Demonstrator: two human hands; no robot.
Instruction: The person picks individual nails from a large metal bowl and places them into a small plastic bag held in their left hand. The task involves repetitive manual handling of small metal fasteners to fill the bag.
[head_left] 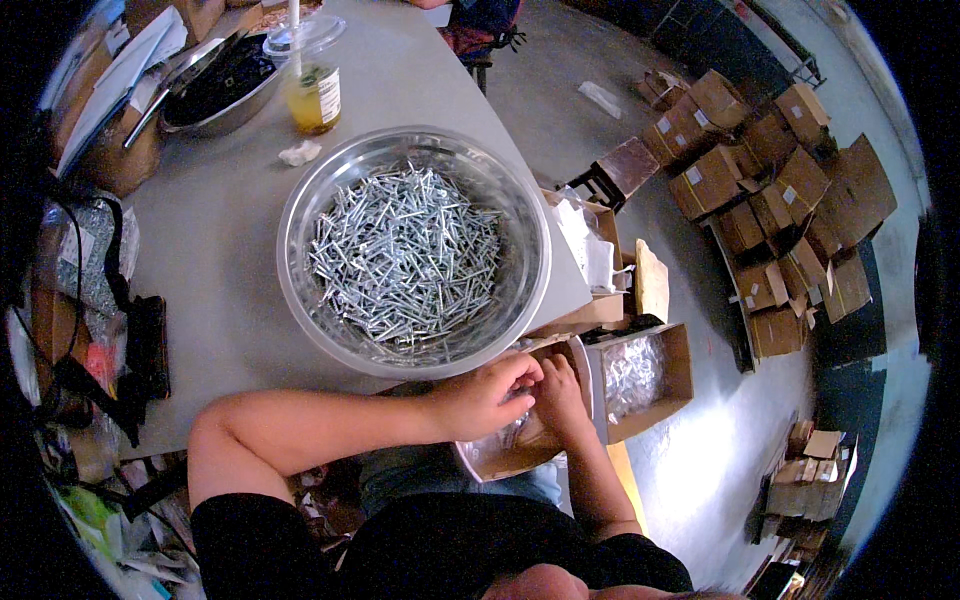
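A wide metal bowl point(300, 300) heaped with several silver screws point(405, 260) stands on the grey table point(220, 300). Below its near rim, my left hand point(490, 392) and my right hand point(560, 400) meet over a small open cardboard box point(490, 462) on my lap. Both hands have their fingers curled around a clear plastic bag point(515, 428) in that box; what the bag holds is hidden. Beside my right hand sits another open cardboard box point(672, 372) with clear bags inside.
A jar of yellow liquid point(315, 97) and a second metal bowl with dark parts point(215, 90) stand at the table's far end. Bags and clutter point(90, 330) crowd the left edge. Several stacked cardboard boxes point(770, 210) cover the floor to the right.
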